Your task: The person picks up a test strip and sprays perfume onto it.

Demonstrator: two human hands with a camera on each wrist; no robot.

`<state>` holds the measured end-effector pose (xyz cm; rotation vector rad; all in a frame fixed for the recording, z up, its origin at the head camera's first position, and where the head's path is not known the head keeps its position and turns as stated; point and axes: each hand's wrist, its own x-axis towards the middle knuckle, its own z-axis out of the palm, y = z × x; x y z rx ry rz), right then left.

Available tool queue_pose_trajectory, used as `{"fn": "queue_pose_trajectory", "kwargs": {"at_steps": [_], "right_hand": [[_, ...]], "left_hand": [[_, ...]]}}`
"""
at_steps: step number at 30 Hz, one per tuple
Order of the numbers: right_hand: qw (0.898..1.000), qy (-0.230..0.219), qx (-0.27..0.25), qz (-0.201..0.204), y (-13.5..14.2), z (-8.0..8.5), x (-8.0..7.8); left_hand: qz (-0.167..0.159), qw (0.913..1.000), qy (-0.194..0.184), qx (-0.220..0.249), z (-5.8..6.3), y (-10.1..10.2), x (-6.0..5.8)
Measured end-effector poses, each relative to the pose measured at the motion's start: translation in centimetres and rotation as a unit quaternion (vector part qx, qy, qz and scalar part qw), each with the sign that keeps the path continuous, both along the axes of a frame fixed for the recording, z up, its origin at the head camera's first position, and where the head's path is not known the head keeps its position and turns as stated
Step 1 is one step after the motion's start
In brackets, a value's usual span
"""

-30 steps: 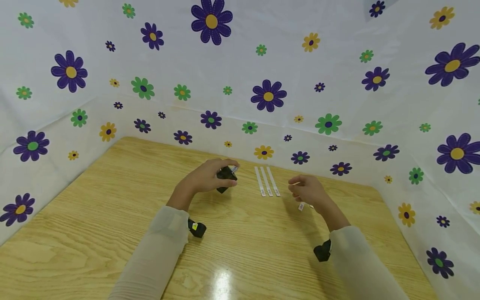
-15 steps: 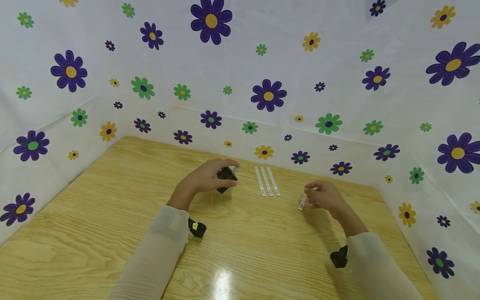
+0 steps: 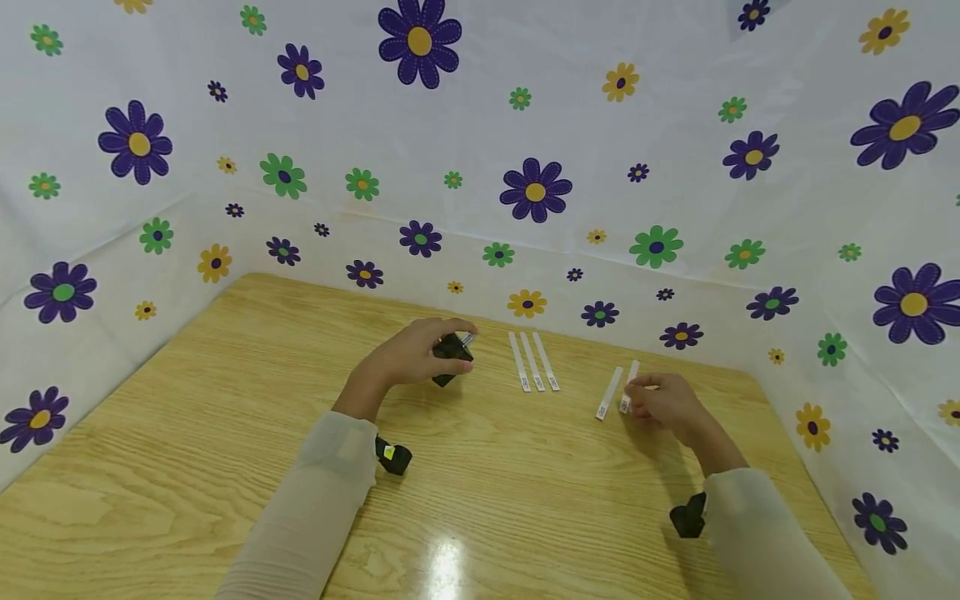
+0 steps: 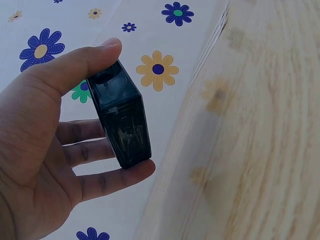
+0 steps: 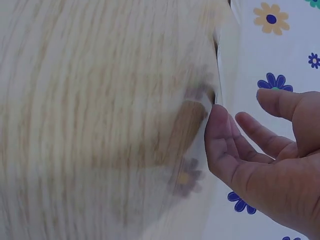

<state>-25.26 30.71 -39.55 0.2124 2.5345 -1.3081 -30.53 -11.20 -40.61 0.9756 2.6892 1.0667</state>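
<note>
Between thumb and fingers, my left hand holds a dark, faceted glass bottle tilted, with its silver neck showing in the head view. In the left wrist view the thumb lies on one end and a finger supports the other. My right hand is beside the outer one of two white paper strips at the right; this outer strip is partly covered by the fingertips. The inner strip lies just left of it. The right wrist view shows thumb and fingers apart, nothing between them.
Three white paper strips with small printed ends lie side by side near the back of the wooden table. A white flower-print sheet rises behind and at both sides. Black wrist devices hang under the sleeves.
My right hand has moved to the right, off the inner right-hand strip, and more of both strips there now shows. The left hand and the bottle have stayed in place.
</note>
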Motion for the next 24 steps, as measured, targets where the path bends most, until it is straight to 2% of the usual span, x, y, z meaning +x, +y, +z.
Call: {"fn": "queue_pose_trajectory", "kwargs": {"at_steps": [5, 10, 24], "right_hand": [[1.000, -0.018, -0.012, -0.018, 0.2, -0.6, -0.2], [0.999, -0.011, -0.013, -0.035, -0.1, -1.0, -0.6], [0.993, 0.009, 0.062, -0.102, -1.6, -1.7, -0.9]], "left_hand": [[0.000, 1.0000, 0.001, -0.002, -0.1, 0.0, -0.1], [0.000, 1.0000, 0.001, -0.003, -0.1, 0.0, -0.1], [-0.002, 0.9999, 0.014, -0.003, -0.3, -0.2, 0.0]]}}
